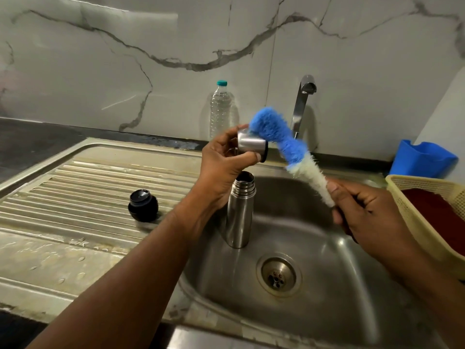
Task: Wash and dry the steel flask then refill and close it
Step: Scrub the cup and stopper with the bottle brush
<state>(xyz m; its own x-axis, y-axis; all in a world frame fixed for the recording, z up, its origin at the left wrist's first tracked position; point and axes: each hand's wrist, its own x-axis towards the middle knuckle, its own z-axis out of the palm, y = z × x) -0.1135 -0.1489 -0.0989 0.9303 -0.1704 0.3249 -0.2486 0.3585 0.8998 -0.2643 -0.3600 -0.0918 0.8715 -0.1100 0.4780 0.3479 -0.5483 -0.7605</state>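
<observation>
Fingers (241,157) pinch cup (251,145) (brush (281,139) touching).

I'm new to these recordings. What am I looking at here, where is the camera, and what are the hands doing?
There is no machine: the one picture comes from a camera worn on a person's head, looking down at a steel sink. The left hand holds the flask's steel cup. The right hand grips a bottle brush, whose blue end touches the cup. The open flask stands upright in the sink. Its black stopper sits on the draining board. A water bottle stands behind, beside the tap.
</observation>
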